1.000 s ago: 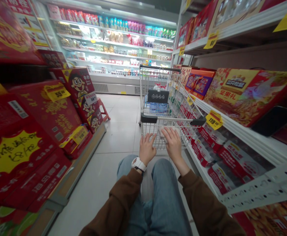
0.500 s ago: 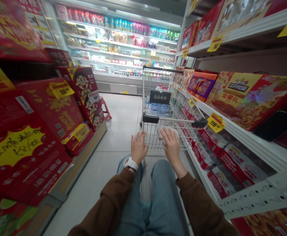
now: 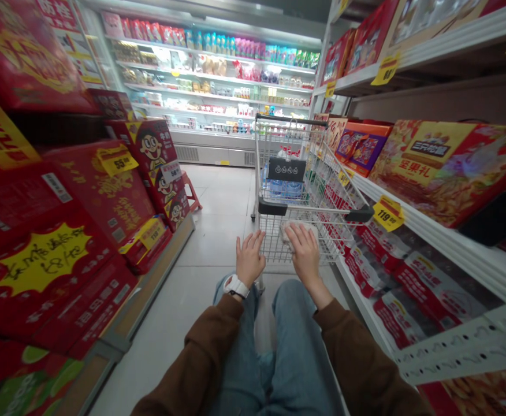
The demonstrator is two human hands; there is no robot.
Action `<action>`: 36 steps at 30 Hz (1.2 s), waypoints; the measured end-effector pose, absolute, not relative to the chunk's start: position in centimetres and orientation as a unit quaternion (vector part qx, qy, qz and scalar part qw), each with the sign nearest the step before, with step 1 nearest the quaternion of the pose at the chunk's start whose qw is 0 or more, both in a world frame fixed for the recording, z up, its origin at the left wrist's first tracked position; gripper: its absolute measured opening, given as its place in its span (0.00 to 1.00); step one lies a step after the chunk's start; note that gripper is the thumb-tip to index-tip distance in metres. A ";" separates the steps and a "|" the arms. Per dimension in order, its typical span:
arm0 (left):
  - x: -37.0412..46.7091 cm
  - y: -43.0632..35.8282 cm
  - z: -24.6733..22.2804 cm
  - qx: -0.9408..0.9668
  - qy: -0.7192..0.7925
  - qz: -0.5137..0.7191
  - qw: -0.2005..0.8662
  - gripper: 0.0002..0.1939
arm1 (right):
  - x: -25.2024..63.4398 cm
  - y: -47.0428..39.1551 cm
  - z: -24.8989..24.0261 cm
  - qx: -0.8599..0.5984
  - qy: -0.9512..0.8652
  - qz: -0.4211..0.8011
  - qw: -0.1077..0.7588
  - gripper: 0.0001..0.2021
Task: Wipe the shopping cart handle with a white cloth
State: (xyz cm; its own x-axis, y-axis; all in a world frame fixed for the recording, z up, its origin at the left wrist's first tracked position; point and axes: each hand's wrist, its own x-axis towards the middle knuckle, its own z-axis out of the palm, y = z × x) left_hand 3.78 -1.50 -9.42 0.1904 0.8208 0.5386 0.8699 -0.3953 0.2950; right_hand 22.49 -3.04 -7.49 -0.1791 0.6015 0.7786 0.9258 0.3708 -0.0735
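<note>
A wire shopping cart (image 3: 274, 237) stands in front of my knees, with bottles (image 3: 285, 188) in a blue-tinted pack inside it. My left hand (image 3: 250, 257), with a white watch (image 3: 235, 286) at the wrist, is at the cart's near left corner, fingers apart and nothing in them. My right hand (image 3: 305, 252) lies over a pale crumpled cloth (image 3: 288, 233) against the near wire panel. Its fingers are spread on the cloth, which is partly hidden beneath them.
Red gift boxes (image 3: 101, 202) are stacked at the left. Shelves (image 3: 447, 228) with boxes and a dark phone (image 3: 495, 218) line the right. A red stool (image 3: 191, 190) and a lit refrigerated display (image 3: 218, 86) stand farther back.
The whole view has shifted slightly, so most things appear a little farther right. Both hands keep nearly the same places by the cart.
</note>
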 end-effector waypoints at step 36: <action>6.8 -2.8 -9.8 -0.769 -0.538 -0.346 0.019 0.38 | 23.2 -3.6 -8.8 -0.521 -0.738 -0.229 0.364 0.36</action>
State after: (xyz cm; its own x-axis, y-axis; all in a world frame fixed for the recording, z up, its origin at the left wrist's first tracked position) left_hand 6.84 -2.84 -9.85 0.1820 0.8138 0.5519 0.8397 -0.4207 0.3434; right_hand 23.24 -3.63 -8.84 -0.1938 0.6021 0.7745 0.9345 0.3536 -0.0410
